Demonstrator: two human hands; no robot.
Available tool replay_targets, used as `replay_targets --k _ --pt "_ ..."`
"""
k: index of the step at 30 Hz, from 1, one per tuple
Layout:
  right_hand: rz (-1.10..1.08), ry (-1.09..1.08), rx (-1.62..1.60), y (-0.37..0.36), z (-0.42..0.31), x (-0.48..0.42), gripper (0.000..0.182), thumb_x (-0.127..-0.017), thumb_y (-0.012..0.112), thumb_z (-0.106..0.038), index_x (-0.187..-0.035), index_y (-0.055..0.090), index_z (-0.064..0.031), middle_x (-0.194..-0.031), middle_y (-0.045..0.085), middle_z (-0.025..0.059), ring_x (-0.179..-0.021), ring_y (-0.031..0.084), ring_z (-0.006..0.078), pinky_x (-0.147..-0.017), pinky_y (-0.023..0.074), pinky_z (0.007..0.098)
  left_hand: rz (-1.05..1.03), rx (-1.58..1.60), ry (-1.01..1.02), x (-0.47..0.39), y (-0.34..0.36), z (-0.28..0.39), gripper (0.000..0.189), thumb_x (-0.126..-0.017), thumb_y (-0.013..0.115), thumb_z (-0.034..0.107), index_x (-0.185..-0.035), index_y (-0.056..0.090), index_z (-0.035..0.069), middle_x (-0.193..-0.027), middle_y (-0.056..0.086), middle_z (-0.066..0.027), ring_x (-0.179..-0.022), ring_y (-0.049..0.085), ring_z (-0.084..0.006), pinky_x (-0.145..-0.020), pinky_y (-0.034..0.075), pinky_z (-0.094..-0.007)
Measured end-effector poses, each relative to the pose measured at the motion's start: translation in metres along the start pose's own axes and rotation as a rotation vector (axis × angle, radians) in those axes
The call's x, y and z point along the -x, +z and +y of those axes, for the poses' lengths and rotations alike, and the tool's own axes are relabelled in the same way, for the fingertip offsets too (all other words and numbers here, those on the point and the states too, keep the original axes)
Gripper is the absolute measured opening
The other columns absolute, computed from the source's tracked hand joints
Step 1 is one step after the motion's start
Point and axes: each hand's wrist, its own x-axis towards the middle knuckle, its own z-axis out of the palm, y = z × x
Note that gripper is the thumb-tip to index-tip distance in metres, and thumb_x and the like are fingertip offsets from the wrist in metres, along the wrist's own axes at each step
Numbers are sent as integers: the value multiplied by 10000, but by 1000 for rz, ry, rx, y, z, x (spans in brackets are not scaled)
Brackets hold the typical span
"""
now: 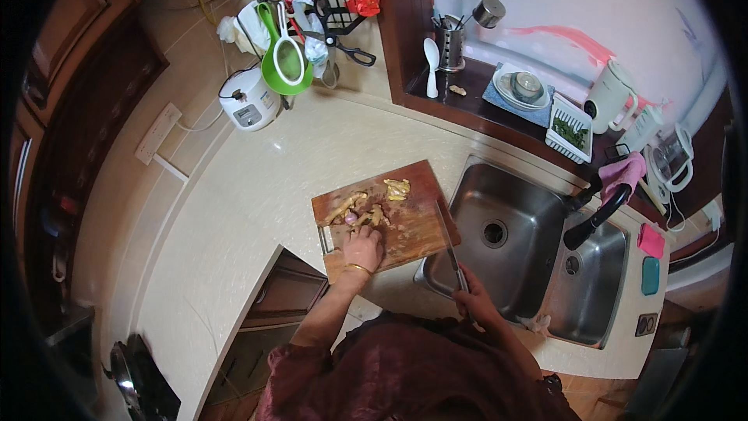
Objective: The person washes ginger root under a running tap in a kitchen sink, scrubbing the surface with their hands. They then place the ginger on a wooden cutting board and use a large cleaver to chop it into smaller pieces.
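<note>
A wooden cutting board [418, 222] lies on the counter, its right corner reaching over the sink's rim. On its left part are knobbly pieces that look like ginger root [350, 204] and a small purple bulb, perhaps a shallot [351, 217]. Sliced yellowish pieces [398, 189] lie near the far edge. My left hand [363, 250], with a bangle at the wrist, rests on the board's near left part, fingers at the root pieces; whether it grips one is hidden. My right hand [474, 299] holds a kitchen knife [449, 240] by its handle, the blade pointing away along the board's right edge.
Right of the board is a double steel sink [508, 187] with a black faucet [596, 219]. A white rice cooker [251, 99] stands at the back left under hanging utensils. The window sill [467, 106] holds dishes, a basket of greens [570, 131] and a kettle [608, 96].
</note>
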Motion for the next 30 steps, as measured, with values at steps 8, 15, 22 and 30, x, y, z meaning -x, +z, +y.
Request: replay_targets --k 8,15,22,30 --pt "17 -87 1 -8 0 7 750 -733 498 4 -1395 181 -147 -698 434 14 -454 402 88 -402 334 216 20 1016 -187 -46 42 16 70 -791 601 107 -803 613 39 -745 634 -73 -656 593 -173 -604 470 -294" --pt "301 -626 866 -17 5 -9 727 -735 504 -39 -1383 221 -209 -947 593 142 -646 598 273 -560 468 366 -17 849 -189 -63 95 57 172 -740 635 79 -906 598 49 -741 616 -96 -656 583 -209 -607 469 -297" --pt "334 -452 1143 -4 -43 0 712 -718 547 -47 -1339 304 -297 -906 583 145 -742 584 366 -641 474 432 382 1038 -355 -31 41 28 356 -741 595 -33 -1084 537 45 -820 504 -22 -748 484 -112 -695 433 -236" --pt "245 -401 1552 -40 36 -42 657 -774 522 -89 -1331 300 -357 -768 575 154 -658 588 328 -567 477 377 547 1189 -461 2 16 -10 357 -768 550 -49 -1111 507 39 -862 511 0 -757 481 -85 -706 417 -208"
